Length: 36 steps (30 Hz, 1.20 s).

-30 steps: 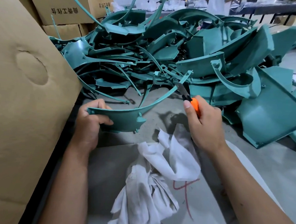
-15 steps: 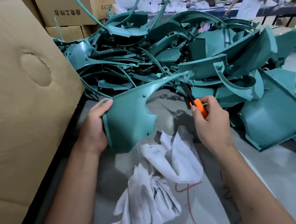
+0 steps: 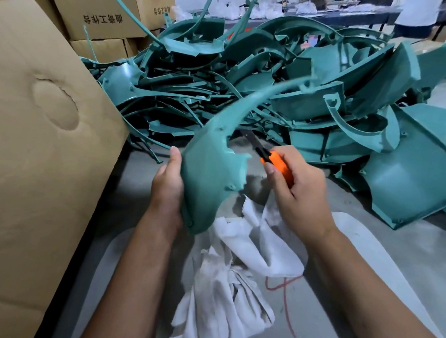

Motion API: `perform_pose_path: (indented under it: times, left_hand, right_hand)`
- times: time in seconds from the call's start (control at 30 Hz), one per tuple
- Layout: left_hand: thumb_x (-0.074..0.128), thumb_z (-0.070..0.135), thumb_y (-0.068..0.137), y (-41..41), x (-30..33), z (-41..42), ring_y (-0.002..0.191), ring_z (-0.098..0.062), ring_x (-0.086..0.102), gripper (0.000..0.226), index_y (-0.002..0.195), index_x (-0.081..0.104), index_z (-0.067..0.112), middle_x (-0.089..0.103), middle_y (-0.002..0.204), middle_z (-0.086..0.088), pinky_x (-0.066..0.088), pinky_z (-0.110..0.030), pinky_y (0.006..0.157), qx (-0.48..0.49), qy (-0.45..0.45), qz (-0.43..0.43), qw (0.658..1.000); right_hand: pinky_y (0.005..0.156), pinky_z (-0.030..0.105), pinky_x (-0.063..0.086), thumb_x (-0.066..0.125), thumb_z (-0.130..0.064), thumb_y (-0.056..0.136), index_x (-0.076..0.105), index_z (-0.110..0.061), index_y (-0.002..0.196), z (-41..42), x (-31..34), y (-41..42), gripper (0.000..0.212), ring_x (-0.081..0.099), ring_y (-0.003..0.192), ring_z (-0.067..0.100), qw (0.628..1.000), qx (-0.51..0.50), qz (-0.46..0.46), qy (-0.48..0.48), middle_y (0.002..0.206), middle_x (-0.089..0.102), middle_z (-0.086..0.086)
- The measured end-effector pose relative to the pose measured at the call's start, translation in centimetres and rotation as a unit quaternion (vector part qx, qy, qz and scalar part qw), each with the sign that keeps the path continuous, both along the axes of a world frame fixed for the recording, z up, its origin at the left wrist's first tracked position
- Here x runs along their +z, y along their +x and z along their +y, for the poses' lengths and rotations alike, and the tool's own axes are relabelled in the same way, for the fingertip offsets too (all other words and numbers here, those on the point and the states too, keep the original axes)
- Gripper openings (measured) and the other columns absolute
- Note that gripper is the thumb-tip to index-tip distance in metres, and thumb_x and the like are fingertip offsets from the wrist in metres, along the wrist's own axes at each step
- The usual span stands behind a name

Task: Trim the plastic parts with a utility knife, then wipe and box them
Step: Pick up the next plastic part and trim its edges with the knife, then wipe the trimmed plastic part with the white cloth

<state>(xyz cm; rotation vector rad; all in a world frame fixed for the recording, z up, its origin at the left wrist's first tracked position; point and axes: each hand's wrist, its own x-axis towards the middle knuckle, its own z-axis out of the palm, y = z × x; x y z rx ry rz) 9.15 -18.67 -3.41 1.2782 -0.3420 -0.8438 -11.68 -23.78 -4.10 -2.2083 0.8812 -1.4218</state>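
My left hand [image 3: 167,184] grips the left edge of a curved teal plastic part [image 3: 209,168], held upright above the table with its long thin arm sweeping up to the right. My right hand [image 3: 299,196] grips an orange utility knife [image 3: 276,164]; its dark blade points up-left toward the part's notched right edge, close to it. A crumpled white rag [image 3: 234,278] lies on the grey table [image 3: 406,245] below both hands.
A large heap of teal plastic parts [image 3: 286,76] fills the far table. A tall cardboard box wall [image 3: 37,138] stands at the left. Printed cartons [image 3: 106,10] are stacked behind it. A person stands far back right.
My left hand turned the part from lying flat to standing upright, then raised it. The knife hand stayed beside it, the blade now nearer the part's right edge.
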Motion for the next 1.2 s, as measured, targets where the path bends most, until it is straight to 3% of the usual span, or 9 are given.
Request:
perform_pose_path:
  times: [0.13,0.23,0.33,0.43,0.67,0.8,0.9,1.1,1.2]
  left_hand:
    - [0.052,0.07,0.094,1.2,0.3,0.1,0.107,-0.034,0.069,0.068,0.128,0.068,0.014,0.07,0.128,-0.018,0.059,-0.042,0.085,0.038,-0.026,0.084,0.995]
    - [0.045,0.075,0.093,1.5,0.6,0.6,0.121,-0.036,0.065,0.076,0.134,0.065,0.014,0.07,0.129,-0.015,0.051,-0.057,0.104,-0.01,-0.054,0.066,0.996]
    - [0.044,0.07,0.097,1.5,0.9,0.7,0.119,-0.038,0.066,0.069,0.131,0.067,0.014,0.072,0.125,-0.014,0.046,-0.065,0.107,0.003,-0.073,0.048,0.996]
    - [0.045,0.07,0.096,1.6,1.0,0.9,0.125,-0.04,0.063,0.073,0.135,0.065,0.011,0.068,0.131,-0.018,0.045,-0.063,0.109,0.014,-0.084,0.055,0.995]
    - [0.058,0.051,0.099,2.7,0.9,1.2,0.125,-0.039,0.063,0.059,0.136,0.062,0.006,0.068,0.132,-0.019,0.046,-0.061,0.109,0.024,-0.111,0.085,0.99]
    - [0.07,0.009,0.093,2.8,0.4,1.4,0.107,-0.035,0.07,0.037,0.129,0.064,-0.001,0.071,0.124,-0.021,0.052,-0.062,0.1,0.034,-0.126,0.026,0.991]
    - [0.069,0.008,0.093,3.1,0.4,1.5,0.11,-0.03,0.07,0.04,0.132,0.062,0.003,0.07,0.127,-0.016,0.052,-0.059,0.102,0.028,-0.161,-0.006,0.986]
    - [0.073,0.012,0.081,4.0,0.2,3.0,0.111,-0.037,0.07,0.041,0.122,0.068,0.012,0.072,0.122,-0.018,0.057,-0.053,0.093,-0.135,-0.19,-0.035,0.972]
    - [0.083,0.014,0.064,2.6,0.1,2.7,0.093,-0.034,0.074,0.052,0.114,0.071,0.003,0.075,0.109,-0.02,0.062,-0.041,0.077,-0.214,-0.151,-0.074,0.962]
  right_hand:
    - [0.057,0.029,0.039,0.064,-0.033,0.101,0.062,-0.027,0.111,-1.8,-0.4,-1.4,0.012,0.057,0.07,0.012,0.964,-0.195,0.146,0.107,0.078,0.064,-0.006]
    - [0.089,0.042,0.046,0.067,-0.053,0.094,0.064,-0.028,0.123,-2.3,0.1,-2.2,0.038,0.053,0.111,0.031,0.917,-0.252,0.276,0.137,0.115,0.067,0.005]
    - [0.081,0.035,0.048,0.053,-0.072,0.09,0.068,-0.032,0.101,-0.9,1.7,-2.0,0.045,0.059,0.094,0.015,0.964,-0.078,0.221,0.125,0.098,0.067,-0.008]
    - [0.061,0.031,0.05,0.041,-0.089,0.084,0.066,-0.038,0.089,1.3,2.7,-0.8,0.057,0.062,0.066,0.004,0.921,0.158,0.269,0.234,0.077,0.068,-0.012]
    - [0.099,0.035,0.04,0.087,-0.066,0.06,0.057,-0.041,0.125,5.3,1.3,2.1,0.075,0.038,0.114,0.014,0.829,0.295,0.474,0.046,0.117,0.041,-0.012]
    - [0.071,0.03,0.045,0.077,-0.009,0.076,0.063,-0.018,0.086,4.6,1.4,2.1,0.019,0.054,0.082,0.01,0.893,0.296,0.325,0.094,0.087,0.06,-0.006]
    - [0.057,0.022,0.039,0.066,0.01,0.078,0.053,-0.016,0.078,3.0,2.1,0.8,0.029,0.048,0.063,0.002,0.942,0.228,0.134,0.207,0.07,0.053,-0.009]
    - [0.063,0.026,0.046,0.054,-0.016,0.078,0.068,-0.015,0.089,0.7,1.9,-0.4,0.018,0.057,0.069,0.01,0.99,-0.083,-0.038,0.105,0.076,0.067,-0.002]
    - [0.054,0.015,0.043,0.05,-0.009,0.078,0.069,-0.013,0.089,0.9,1.9,0.0,0.023,0.053,0.061,0.0,0.971,-0.068,-0.12,0.197,0.072,0.067,-0.005]
